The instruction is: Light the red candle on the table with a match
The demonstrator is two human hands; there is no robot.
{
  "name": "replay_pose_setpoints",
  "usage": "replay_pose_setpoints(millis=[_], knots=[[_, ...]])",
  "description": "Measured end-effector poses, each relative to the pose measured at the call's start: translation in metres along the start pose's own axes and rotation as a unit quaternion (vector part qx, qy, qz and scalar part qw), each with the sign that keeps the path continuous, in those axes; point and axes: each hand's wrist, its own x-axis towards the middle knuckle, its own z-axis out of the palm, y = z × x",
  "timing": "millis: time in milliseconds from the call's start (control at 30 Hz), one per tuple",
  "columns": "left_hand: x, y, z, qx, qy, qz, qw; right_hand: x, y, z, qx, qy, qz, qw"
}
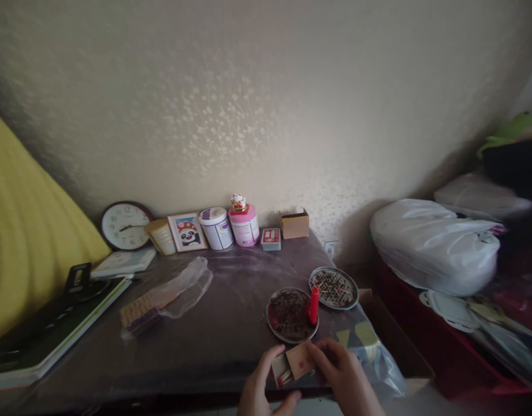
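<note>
Left hand (pixel 259 388) and right hand (pixel 342 370) pinch a slid-open cardboard matchbox (pixel 301 360). Beyond, a cylindrical candle (pixel 314 306) stands on a round plate (pixel 274 334).

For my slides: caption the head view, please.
Left hand and right hand hold a partly open tan cardboard matchbox before a red cylindrical candle on a round silver-rimmed plate.

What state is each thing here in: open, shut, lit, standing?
Matchbox: partly open, matches showing.
Left hand: holding the matchbox.
Right hand: holding it too.
Red candle: upright, no flame visible.
Near plate: covered with dark residue.
Far plate: strewn with dark and pale bits.
White tin: lidded.
Pink tin: lidded.
Cardboard box: apparently open on top.
Clock: propped upright.
White bag: bulging.
</note>
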Motion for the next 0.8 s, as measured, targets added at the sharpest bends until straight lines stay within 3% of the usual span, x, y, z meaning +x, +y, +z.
replay_pose_setpoints(millis=[200,333,433,533,800], knots=[[0.002,0.010,0.000,-0.073,-0.012,-0.095,0.993,0.000,0.011,0.007,0.016,-0.021,0.009,1.000],[0.004,0.015,0.000,-0.071,-0.042,-0.117,0.990,-0.007,0.004,0.000,-0.110,0.039,-0.084,0.990],[0.004,0.017,0.004,-0.079,-0.086,-0.138,0.983,-0.015,-0.011,-0.004,-0.172,-0.055,-0.183,0.966],[0.004,0.017,0.008,-0.057,-0.115,-0.149,0.981,-0.021,-0.025,-0.006,-0.179,-0.162,-0.196,0.950],[0.007,0.012,0.003,-0.010,-0.202,-0.122,0.972,-0.021,-0.026,-0.004,-0.183,-0.202,-0.168,0.947]])
